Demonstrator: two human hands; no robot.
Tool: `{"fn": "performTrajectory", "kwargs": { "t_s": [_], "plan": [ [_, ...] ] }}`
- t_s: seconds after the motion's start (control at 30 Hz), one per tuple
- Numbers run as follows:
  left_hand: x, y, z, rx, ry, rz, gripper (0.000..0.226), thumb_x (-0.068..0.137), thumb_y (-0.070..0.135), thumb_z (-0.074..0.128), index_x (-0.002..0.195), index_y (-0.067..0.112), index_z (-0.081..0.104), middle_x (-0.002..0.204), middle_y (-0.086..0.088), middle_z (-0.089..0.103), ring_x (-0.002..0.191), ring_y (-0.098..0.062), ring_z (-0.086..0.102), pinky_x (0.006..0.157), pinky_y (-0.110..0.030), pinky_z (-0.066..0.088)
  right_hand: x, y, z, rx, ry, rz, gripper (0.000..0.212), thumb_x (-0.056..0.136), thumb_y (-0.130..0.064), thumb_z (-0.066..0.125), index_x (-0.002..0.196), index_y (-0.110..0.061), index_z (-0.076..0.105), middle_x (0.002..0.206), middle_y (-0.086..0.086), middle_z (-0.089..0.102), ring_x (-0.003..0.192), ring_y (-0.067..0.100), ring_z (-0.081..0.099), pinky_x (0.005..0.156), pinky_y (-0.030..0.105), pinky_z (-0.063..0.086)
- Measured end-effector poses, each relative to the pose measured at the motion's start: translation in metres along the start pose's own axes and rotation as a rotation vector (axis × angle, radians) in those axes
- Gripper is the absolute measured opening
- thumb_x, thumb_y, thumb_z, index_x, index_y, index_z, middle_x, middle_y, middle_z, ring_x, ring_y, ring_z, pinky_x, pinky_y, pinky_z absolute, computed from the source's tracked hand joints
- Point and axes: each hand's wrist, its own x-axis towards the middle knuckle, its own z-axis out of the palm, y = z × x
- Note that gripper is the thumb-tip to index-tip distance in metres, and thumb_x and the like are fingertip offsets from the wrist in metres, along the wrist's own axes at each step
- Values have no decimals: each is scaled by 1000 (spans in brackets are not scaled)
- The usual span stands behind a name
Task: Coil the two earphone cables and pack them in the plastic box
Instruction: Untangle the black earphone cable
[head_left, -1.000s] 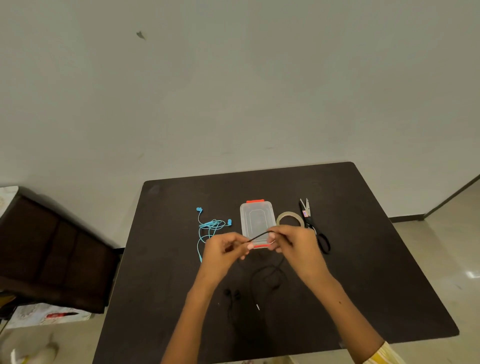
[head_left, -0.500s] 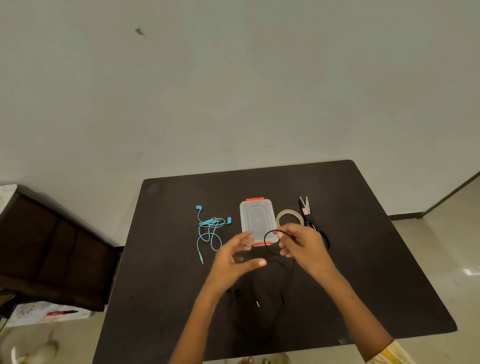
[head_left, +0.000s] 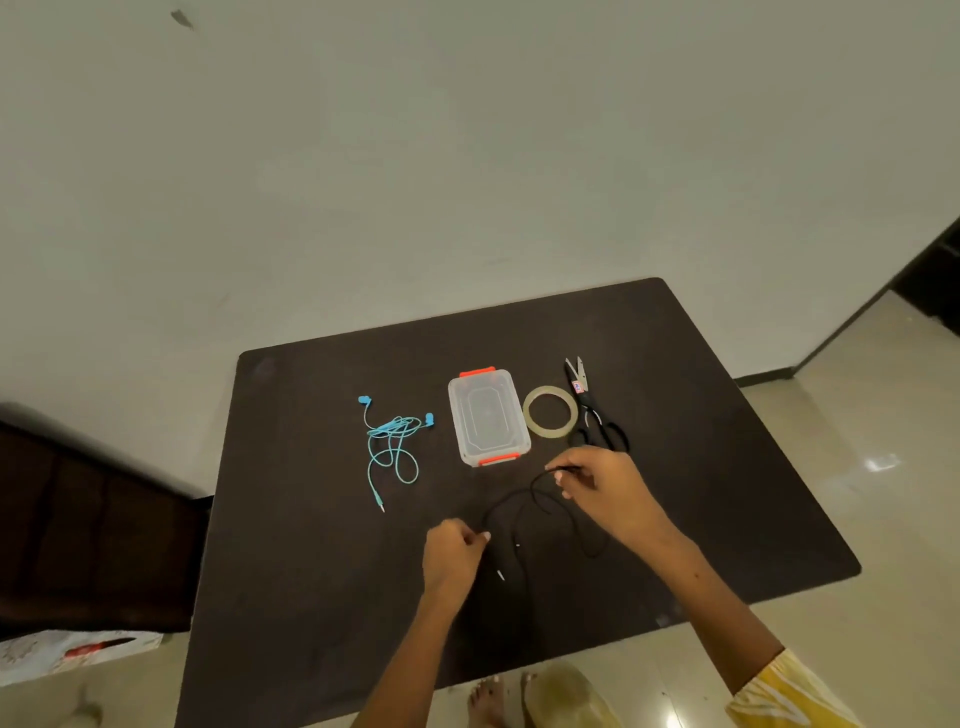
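While the left hand (head_left: 453, 558) is sitting closest, curled shut and pinching one stretch of the black earphone cable (head_left: 524, 512), the right hand (head_left: 602, 491) is pinching another bit between thumb and fingertips (head_left: 562, 475) a little farther out. Cable is drooping in loops between them onto the table (head_left: 311, 571). Past that, the plastic box (head_left: 488, 418) is lying closed, blue earphones (head_left: 392, 441) tangled off to its left.

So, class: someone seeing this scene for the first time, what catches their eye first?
Probably the blue earphones, a bright tangle on the dark table, left of the closed clear plastic box. Next, the left hand and right hand nearer the viewer, pinching a black earphone cable between them.
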Motion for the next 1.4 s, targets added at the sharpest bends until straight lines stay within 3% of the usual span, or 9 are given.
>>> {"fn": "performTrajectory", "kwargs": {
  "t_s": [0.17,0.33,0.57,0.73,0.83,1.0,1.1,1.27,1.4],
  "plan": [
    [1,9,21,266,-25,-56,23,83,28,69,95,9,64,97,-6,66,94,-24,64,75,-32,48,-10,16,3,-69,57,16,19,87,-8,61,99,-16,72,96,-3,67,85,10,64,84,31,54],
    [6,6,32,273,-46,-40,10,88,14,60,92,6,65,98,-11,69,92,-25,65,78,-34,52,-22,32,5,-97,64,52,23,86,-2,58,100,-14,72,101,1,66,88,12,62,81,21,48],
    [7,28,4,-205,-107,47,15,83,4,66,73,15,61,84,-11,70,75,-19,65,72,-30,54,-28,40,12,-70,88,64,25,88,-5,59,108,-15,68,112,2,65,99,14,63,90,32,53],
    [-15,59,-40,-472,-218,161,4,84,2,65,85,5,66,74,-8,68,64,-14,63,58,-20,51,-21,20,26,1,131,-36,34,87,-7,61,119,-18,62,118,0,64,104,12,62,87,36,55],
    [-30,72,-63,-564,-285,220,10,85,3,64,94,-1,66,77,-7,69,67,-11,64,60,-20,53,-14,3,32,-82,93,-204,42,86,-10,63,125,-21,58,127,-4,60,117,12,55,95,31,50],
    [-48,77,-93,-624,-256,283,17,81,3,68,97,-1,67,83,-8,71,72,-11,67,63,-19,54,-5,-12,35,-16,118,-352,21,83,-11,69,102,-17,73,101,0,71,94,13,66,82,33,56],
    [-54,73,-103,-666,-174,294,17,81,1,68,98,1,70,80,-8,73,73,-14,69,65,-20,54,-2,-13,32,34,137,-331,20,83,-13,70,102,-15,74,101,0,71,96,11,66,84,33,56],
    [-61,77,-107,-736,-38,296,15,82,4,67,96,-3,68,78,-17,73,69,-24,71,63,-25,58,-4,-33,32,142,-44,-374,28,85,-13,67,113,-18,68,101,-2,65,95,8,63,84,25,53],
    [-62,77,-113,-710,1,340,12,82,8,68,88,-3,70,74,-16,72,67,-23,69,63,-27,57,-3,-45,28,259,-14,-392,19,81,-11,72,100,-14,74,86,0,68,81,9,65,74,17,51]
  ]
}}
